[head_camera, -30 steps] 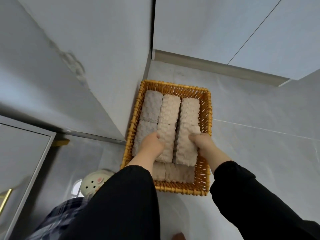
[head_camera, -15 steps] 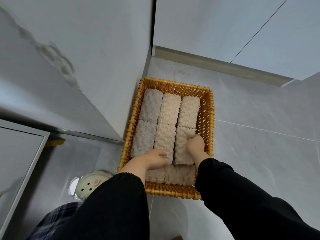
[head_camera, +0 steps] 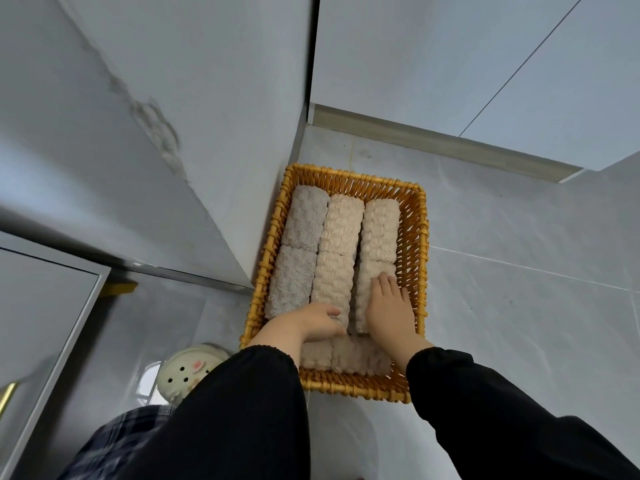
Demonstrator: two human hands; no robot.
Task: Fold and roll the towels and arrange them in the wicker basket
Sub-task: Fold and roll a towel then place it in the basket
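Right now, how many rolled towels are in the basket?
8 rolled towels in the wicker basket: far row left, middle, right; next row left, middle, right; two crosswise nearest. The left hand and right hand may hide more.

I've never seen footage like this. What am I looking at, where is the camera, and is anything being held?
There is no machine here. A person works with bare hands, and the one camera sits on their head, looking down past their black sleeves, so you see roughly what they see. On the grey tiled floor, in a corner beside a wall, stands a wicker basket packed with rolled towels: grey ones on the left, beige ones beside them, and more lying crosswise at the near end. The left hand curls its fingers round the near end of the middle roll. The right hand lies flat, fingers straight, pressing on the right-hand roll. A cream perforated slipper shows at lower left.
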